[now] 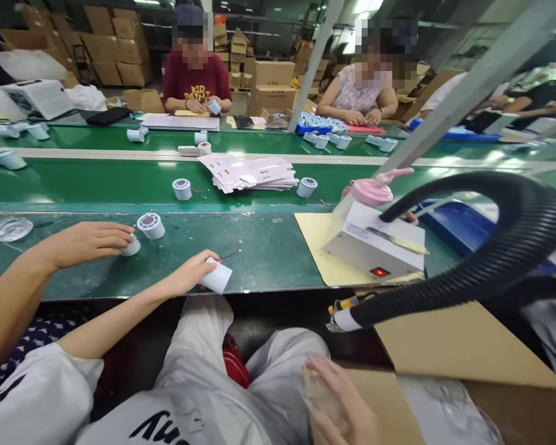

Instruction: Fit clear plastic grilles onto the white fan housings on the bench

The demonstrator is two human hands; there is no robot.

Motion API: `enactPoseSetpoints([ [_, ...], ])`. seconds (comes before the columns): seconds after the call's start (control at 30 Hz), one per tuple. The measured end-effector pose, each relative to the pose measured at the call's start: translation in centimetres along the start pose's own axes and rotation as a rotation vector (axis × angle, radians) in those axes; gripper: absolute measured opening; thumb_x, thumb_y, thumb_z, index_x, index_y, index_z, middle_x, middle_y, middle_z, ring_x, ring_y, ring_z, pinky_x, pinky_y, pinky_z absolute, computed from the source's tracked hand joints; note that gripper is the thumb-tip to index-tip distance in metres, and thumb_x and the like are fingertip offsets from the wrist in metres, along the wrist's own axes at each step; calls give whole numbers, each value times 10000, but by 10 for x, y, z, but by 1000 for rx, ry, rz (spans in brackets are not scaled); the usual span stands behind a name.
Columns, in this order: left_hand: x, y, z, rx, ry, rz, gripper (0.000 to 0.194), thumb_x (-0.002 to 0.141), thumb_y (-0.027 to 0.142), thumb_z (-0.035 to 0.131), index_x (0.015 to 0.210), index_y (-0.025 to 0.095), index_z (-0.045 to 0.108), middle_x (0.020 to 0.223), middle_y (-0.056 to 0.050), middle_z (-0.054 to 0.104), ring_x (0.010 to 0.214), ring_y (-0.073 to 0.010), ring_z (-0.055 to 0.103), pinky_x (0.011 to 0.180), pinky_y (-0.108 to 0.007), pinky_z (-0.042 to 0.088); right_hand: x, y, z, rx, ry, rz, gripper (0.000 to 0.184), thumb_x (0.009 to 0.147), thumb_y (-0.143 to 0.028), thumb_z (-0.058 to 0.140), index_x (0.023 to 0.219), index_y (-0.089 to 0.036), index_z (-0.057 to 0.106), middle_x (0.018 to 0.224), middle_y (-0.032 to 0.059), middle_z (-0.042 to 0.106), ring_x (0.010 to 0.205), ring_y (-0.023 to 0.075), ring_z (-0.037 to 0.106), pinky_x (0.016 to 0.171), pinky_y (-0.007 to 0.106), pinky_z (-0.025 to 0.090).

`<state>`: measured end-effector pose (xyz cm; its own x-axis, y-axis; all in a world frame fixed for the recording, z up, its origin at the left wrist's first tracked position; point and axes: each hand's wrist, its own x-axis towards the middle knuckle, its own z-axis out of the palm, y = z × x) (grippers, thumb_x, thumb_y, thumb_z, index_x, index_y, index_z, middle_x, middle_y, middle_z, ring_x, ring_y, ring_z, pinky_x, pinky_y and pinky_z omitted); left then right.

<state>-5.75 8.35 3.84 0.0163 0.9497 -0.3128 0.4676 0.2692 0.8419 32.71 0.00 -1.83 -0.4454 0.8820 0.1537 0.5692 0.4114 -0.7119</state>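
My left hand (194,272) is closed around a pale blue-white cylinder, a small motor-like part (217,275) with thin wires, at the front edge of the green bench. The part lies tilted, its smooth side showing. Low in the view, my right hand (340,402) is blurred, fingers apart and curved, over the near edge of an open cardboard box (426,334). No object shows clearly in it. Clear plastic wrapping (454,402) lies inside the box. A similar cylinder with a slotted top (151,226) stands on the bench beyond my left hand.
At left, a co-worker's hand (92,240) touches another cylinder (131,246). Right of centre stands a white box-shaped device (375,241) with a lit red switch, a pink-topped bottle (370,190) and a thick black hose (491,284). Flattened white cartons (254,173) lie on the green conveyor (73,185).
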Motion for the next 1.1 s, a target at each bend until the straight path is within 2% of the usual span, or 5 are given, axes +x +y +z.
enactPoseSetpoints([
  [0.13, 0, 0, 50, -289, -430, -75, 504, 907, 563, 287, 994, 196, 621, 774, -102, 652, 553, -197, 551, 426, -308, 407, 45, -42, 46, -266, 134, -274, 469, 964, -303, 558, 1434, -304, 563, 1404, 156, 572, 1203, 345, 627, 896, 477, 611],
  [0.27, -9, 7, 77, -209, -644, 31, 427, 835, 586, 532, 925, 188, 657, 756, -55, 624, 611, -185, 558, 491, -292, 469, 66, -56, 50, -490, 175, -197, 447, 926, -186, 573, 1361, -273, 626, 1431, 183, 538, 1106, 360, 612, 849, 527, 593],
  [0.5, -23, 5, 85, 118, -379, 504, 248, 874, 389, 673, 1043, 208, 659, 1051, -54, 584, 902, -187, 572, 809, -308, 468, 53, -56, 35, -133, -82, -16, 55, 862, -169, 701, 900, -209, 702, 1361, 161, 582, 1182, 334, 612, 890, 480, 592],
  [0.77, -15, -21, 102, 7, -325, 695, 701, 668, 620, 822, 1242, 242, 686, 1106, -101, 547, 1056, -259, 560, 943, -416, 516, 47, -61, 36, 350, 185, 175, 254, 932, -307, 611, 711, -210, 694, 1080, 107, 694, 974, 239, 689, 807, 360, 567],
  [1.1, -22, -13, 101, -269, -551, 430, 689, 760, 408, 824, 1372, 205, 583, 1268, -138, 668, 990, -224, 685, 810, -319, 576, 44, -47, 27, 442, 89, 61, 152, 828, -330, 795, 963, -259, 796, 1284, 107, 712, 1195, 307, 670, 1033, 478, 547],
])
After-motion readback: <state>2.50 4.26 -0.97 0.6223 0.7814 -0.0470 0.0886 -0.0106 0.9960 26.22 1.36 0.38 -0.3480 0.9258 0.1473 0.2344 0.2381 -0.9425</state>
